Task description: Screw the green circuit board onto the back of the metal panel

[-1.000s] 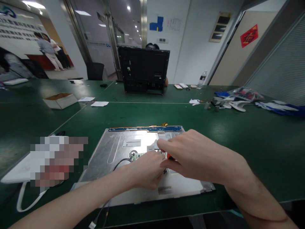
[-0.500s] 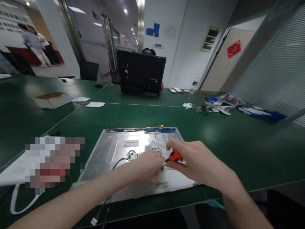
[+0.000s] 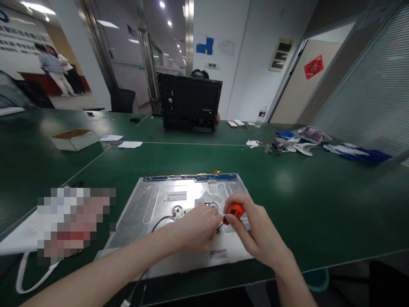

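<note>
One screwdriver (image 3: 235, 209), pinched over a metal panel (image 3: 153, 200)

The metal panel lies flat on the green counter (image 3: 319, 200), just in front of the person. A black cable (image 3: 157, 224) curves out from under the left forearm, and a white connector (image 3: 125, 303) hangs at the near edge. The left hand (image 3: 204, 227) rests low over the middle of the panel, fingers curled in; I can't tell what, if anything, is inside them. Right beside it, the right hand (image 3: 252, 224) has its thumb and fingers closed around the orange-and-black handle — the thin shaft slants down towards the panel, its tip hard to make out.

A small circuit board (image 3: 182, 212) pokes out past the left hand, partly covered. Along the panel's far edge runs a blue board strip (image 3: 191, 178).

Off to the left is a white item (image 3: 24, 232) with a strap, partly blurred out. Farther over are an open box (image 3: 75, 141), some paper (image 3: 130, 145), and on the right a loose pile of white gloves (image 3: 304, 148) and blue cloth (image 3: 372, 156).

Beyond those, a black monitor casing (image 3: 191, 102) stands upright, hiding most of a person (image 3: 200, 74) — and a bottle (image 3: 261, 116) stands to its right.
</note>
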`<state>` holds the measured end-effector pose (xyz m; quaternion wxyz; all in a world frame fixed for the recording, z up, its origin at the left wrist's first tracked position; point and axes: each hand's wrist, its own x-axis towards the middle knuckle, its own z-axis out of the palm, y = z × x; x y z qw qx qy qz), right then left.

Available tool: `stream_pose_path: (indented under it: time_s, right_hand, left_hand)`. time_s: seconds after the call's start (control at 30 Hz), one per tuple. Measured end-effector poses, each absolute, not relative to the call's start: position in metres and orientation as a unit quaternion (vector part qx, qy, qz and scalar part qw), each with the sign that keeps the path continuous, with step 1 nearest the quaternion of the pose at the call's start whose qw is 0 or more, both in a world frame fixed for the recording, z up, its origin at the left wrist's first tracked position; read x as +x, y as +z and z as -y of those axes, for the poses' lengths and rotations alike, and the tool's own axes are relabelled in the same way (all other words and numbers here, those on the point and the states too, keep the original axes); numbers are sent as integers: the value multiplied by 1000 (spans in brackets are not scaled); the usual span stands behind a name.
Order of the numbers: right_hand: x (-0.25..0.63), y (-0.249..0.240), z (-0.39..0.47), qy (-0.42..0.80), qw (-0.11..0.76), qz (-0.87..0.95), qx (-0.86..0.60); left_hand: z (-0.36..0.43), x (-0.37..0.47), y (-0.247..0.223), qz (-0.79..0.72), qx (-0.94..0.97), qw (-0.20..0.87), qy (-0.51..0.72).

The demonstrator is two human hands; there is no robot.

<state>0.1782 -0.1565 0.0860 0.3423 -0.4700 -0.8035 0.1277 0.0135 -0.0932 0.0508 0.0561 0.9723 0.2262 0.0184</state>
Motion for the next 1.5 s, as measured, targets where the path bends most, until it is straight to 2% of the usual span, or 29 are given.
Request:
stream_pose_path:
  time_s: [0.23,0.47,0.73,0.97,1.13,1.5]
  right_hand:
    - [176,65,138,-11,395,821,-412]
    - [174,57,132,61,466,785,-404]
    - [170,51,127,-4,478,771,-421]
    - [171,50,129,13,470,784,-404]
    - [172,48,127,31,504,786,-356]
    - [167,48,124,-42,516,771,-371]
  left_hand:
    - [91,13,43,-204,977,57,30]
    - [93,14,49,-221,972,75,27]
    - [92,13,46,-212,976,42,22]
    - [91,13,45,-199,979,28,21]
    - [91,13,44,-204,978,33,32]
    - [90,12,38,-193,980,38,38]
